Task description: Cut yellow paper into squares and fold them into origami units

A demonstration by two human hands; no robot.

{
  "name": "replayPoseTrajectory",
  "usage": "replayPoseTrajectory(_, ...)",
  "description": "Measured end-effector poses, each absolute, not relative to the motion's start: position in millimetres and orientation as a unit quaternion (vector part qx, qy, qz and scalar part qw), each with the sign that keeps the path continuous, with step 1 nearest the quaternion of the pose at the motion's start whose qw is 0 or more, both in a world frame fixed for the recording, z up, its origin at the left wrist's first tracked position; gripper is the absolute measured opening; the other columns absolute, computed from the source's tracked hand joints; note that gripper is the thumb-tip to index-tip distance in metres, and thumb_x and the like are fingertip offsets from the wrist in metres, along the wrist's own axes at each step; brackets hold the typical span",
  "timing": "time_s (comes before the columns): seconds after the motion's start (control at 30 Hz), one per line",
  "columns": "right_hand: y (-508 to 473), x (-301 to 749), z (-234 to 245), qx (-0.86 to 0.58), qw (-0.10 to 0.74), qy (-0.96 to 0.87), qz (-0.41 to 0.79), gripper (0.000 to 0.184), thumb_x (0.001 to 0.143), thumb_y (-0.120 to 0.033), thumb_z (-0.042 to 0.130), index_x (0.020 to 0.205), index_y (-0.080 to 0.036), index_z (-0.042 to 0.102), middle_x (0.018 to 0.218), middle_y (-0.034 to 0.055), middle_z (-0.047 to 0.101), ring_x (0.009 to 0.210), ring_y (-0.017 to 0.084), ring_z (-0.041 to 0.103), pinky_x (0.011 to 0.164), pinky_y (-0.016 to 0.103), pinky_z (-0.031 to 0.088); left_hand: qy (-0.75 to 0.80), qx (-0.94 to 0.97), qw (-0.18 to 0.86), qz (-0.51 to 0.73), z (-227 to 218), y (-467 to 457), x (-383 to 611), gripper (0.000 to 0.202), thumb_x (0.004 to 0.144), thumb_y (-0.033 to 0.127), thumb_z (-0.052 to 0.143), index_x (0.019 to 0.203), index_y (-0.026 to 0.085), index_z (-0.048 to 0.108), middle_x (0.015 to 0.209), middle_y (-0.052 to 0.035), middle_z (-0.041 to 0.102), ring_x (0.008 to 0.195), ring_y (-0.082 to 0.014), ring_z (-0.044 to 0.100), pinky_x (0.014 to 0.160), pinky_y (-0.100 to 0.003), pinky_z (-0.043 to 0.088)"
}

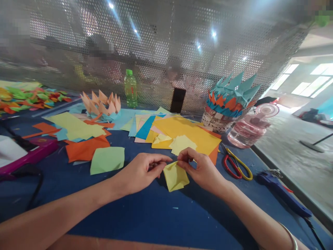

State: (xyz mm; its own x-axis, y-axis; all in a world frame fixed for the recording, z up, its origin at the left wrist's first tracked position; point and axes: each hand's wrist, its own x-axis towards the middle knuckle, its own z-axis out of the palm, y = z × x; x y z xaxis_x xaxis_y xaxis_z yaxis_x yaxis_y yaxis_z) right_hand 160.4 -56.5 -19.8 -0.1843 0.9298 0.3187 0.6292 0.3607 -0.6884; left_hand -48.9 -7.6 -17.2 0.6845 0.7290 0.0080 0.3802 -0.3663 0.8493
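A small yellow square of paper point(176, 177), creased and partly folded, is held up above the blue table. My right hand point(199, 166) pinches its top edge between thumb and fingers. My left hand point(145, 170) is at the paper's upper left corner, its thumb and forefinger closed on that edge. Just beyond my hands lie a stack of pale yellow squares point(182, 144) and a small folded yellow piece point(161, 138), both on large orange-yellow sheets point(192, 128). To the left of my left hand is a light green square point(108, 160).
Scissors point(236, 163) and a blue glue gun point(283, 192) lie at the right, near the table edge. A pink water bottle point(248, 130) and a paper-spiked pot point(226, 111) stand behind them. Further back are a phone point(178, 100), green bottle point(130, 89) and peach paper ring point(101, 106).
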Motion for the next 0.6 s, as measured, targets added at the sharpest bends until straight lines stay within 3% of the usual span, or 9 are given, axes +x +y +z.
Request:
replayPoseTrajectory(0.1, -59.1, 157.9, -19.7, -0.526, 0.379, -0.737, 0.192, 0.011, 0.085, -0.020, 0.057, 0.096, -0.021, 0.058, 0.077, -0.0008, 0.062, 0.070, 0.012, 0.057, 0.065, 0.024, 0.045, 0.340, 0.787, 0.473, 0.205, -15.4, -7.7, -48.4, 0.032, 0.083, 0.028, 0.053, 0.110, 0.016, 0.066, 0.087, -0.0037, 0.070, 0.075, -0.0155, 0.063, 0.065, -0.022, 0.048)
replayPoseTrajectory(0.33, -63.6, 152.4, -18.8, -0.512, 0.396, -0.739, 0.186, 0.018, 0.086, -0.019, 0.056, 0.104, -0.020, 0.057, 0.079, 0.0003, 0.063, 0.072, 0.012, 0.059, 0.067, 0.024, 0.047, 0.386, 0.750, 0.509, 0.175, -3.0, -9.1, -47.3, 0.032, 0.084, 0.032, 0.054, 0.107, 0.014, 0.067, 0.050, 0.0017, 0.061, 0.045, -0.0108, 0.055, 0.045, -0.018, 0.040)
replayPoseTrajectory(0.5, -62.7, 151.8, -19.4, -0.517, 0.399, -0.727, 0.211, 0.020, 0.086, -0.020, 0.056, 0.106, -0.020, 0.056, 0.076, -0.0010, 0.062, 0.070, 0.012, 0.058, 0.067, 0.024, 0.046, 0.368, 0.710, 0.578, 0.162, -9.5, -3.6, -48.6, 0.040, 0.088, 0.040, 0.048, 0.115, 0.014, 0.061, 0.056, -0.0016, 0.066, 0.047, -0.0126, 0.059, 0.046, -0.020, 0.042)
replayPoseTrajectory(0.6, -61.4, 150.5, -20.4, -0.517, 0.406, -0.708, 0.256, 0.020, 0.086, -0.022, 0.056, 0.106, -0.020, 0.056, 0.075, -0.0016, 0.062, 0.068, 0.011, 0.057, 0.064, 0.024, 0.045, 0.342, 0.692, 0.619, 0.146, -13.8, -2.0, -48.2, 0.041, 0.084, 0.044, 0.055, 0.112, 0.014, 0.061, 0.061, -0.0024, 0.067, 0.053, -0.0144, 0.062, 0.047, -0.021, 0.043)
